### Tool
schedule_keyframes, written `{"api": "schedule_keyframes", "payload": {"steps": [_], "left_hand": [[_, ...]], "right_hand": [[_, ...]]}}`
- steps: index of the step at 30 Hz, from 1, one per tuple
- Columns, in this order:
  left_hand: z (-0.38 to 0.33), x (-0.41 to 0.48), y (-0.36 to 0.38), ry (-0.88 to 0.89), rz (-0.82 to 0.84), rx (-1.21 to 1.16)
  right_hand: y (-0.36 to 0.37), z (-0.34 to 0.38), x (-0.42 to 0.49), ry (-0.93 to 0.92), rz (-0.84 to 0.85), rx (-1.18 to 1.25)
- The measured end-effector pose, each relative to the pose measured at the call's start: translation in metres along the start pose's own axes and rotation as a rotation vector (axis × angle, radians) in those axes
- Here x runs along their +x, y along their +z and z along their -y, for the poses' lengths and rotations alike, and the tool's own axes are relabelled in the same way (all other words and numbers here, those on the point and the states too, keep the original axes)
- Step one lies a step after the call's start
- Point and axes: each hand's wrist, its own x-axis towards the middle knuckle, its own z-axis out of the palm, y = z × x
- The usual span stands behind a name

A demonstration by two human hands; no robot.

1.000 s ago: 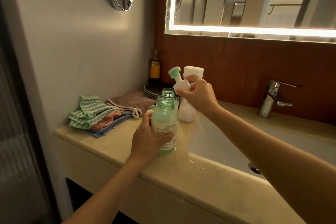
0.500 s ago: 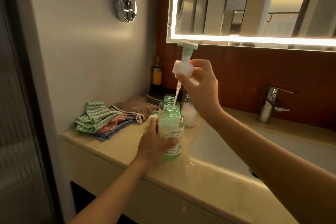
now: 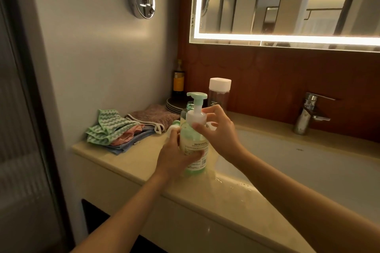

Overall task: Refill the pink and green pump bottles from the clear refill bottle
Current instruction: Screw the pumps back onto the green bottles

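Head: left hand (image 3: 174,157) grips bottle (image 3: 195,147); right hand (image 3: 219,132), pump (image 3: 196,109).

The left hand (image 3: 174,156) grips the green pump bottle (image 3: 195,146), which stands upright on the counter (image 3: 205,197) beside the sink (image 3: 308,162). The right hand (image 3: 220,131) pinches the pump (image 3: 196,117) by its white collar — it sits on the bottle's neck. Behind stands the clear refill bottle (image 3: 219,92), capped; folded cloths (image 3: 115,129) lie at the left.
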Motion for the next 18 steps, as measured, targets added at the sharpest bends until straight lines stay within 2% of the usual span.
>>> {"api": "schedule_keyframes", "payload": {"steps": [8,13,18], "left_hand": [[0.003,0.0,-0.001,0.004,0.0,-0.004],[0.002,0.0,0.0,0.004,-0.008,-0.005],[0.003,0.001,0.001,0.002,-0.008,-0.012]], "right_hand": [[-0.004,0.01,0.008,0.045,-0.039,-0.011],[-0.003,0.009,0.005,0.02,0.073,-0.019],[-0.003,0.006,0.002,-0.045,-0.059,-0.141]]}}
